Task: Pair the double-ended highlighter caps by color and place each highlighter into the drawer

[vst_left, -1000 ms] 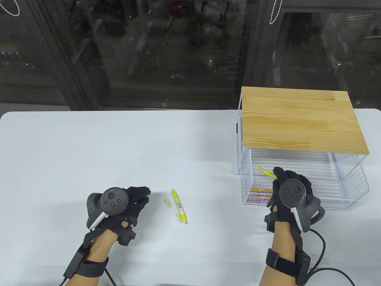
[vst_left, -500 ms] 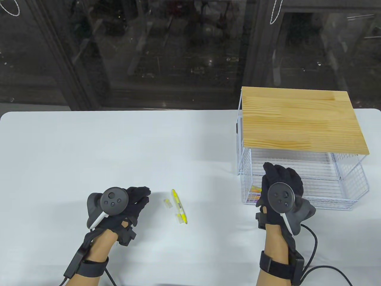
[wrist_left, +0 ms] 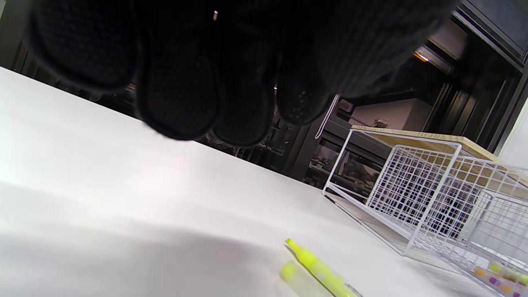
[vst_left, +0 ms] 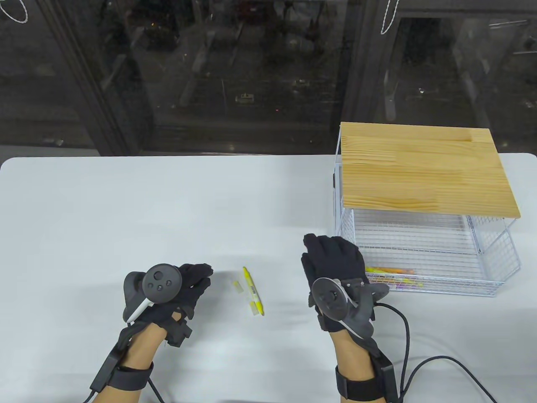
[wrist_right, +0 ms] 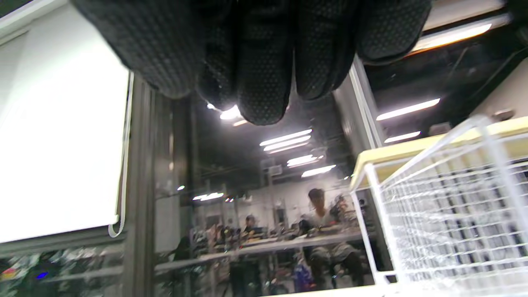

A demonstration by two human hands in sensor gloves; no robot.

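Note:
A yellow highlighter [vst_left: 253,290] lies on the white table between my hands, also low in the left wrist view [wrist_left: 321,271]. Two clear caps lie beside it: one [vst_left: 238,286] near its upper half, one [vst_left: 253,308] by its lower end. My left hand [vst_left: 191,281] rests on the table left of the caps, fingers relaxed, holding nothing. My right hand [vst_left: 329,252] hovers right of the highlighter, fingers straight and empty, just left of the pulled-out wire drawer [vst_left: 495,268]. Several capped highlighters [vst_left: 390,277] lie along the drawer's front edge.
The drawer belongs to a white wire rack with a wooden top [vst_left: 423,168] at the table's right. A black cable [vst_left: 423,361] trails from my right wrist over the table's front right. Dark glass lies behind the table.
My right hand let go of the yellow highlighter in the drawer, then drew out and moved left toward the highlighter on the table. The left hand stayed still.

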